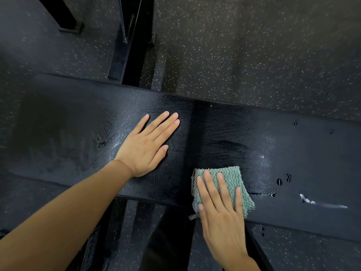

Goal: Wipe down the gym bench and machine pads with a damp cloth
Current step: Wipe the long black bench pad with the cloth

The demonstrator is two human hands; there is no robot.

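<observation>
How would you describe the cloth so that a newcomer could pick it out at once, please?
A long black bench pad crosses the picture. At its near edge, just right of the seam, the right hand presses flat on the cloth. It is the only green thing there, with a wavy weave.

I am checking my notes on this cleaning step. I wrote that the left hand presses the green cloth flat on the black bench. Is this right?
Not quite: the hand is wrong. The head view shows the right hand pressing the green cloth flat on the black bench. The left hand lies flat on the bare bench surface, with no cloth under it.
</observation>
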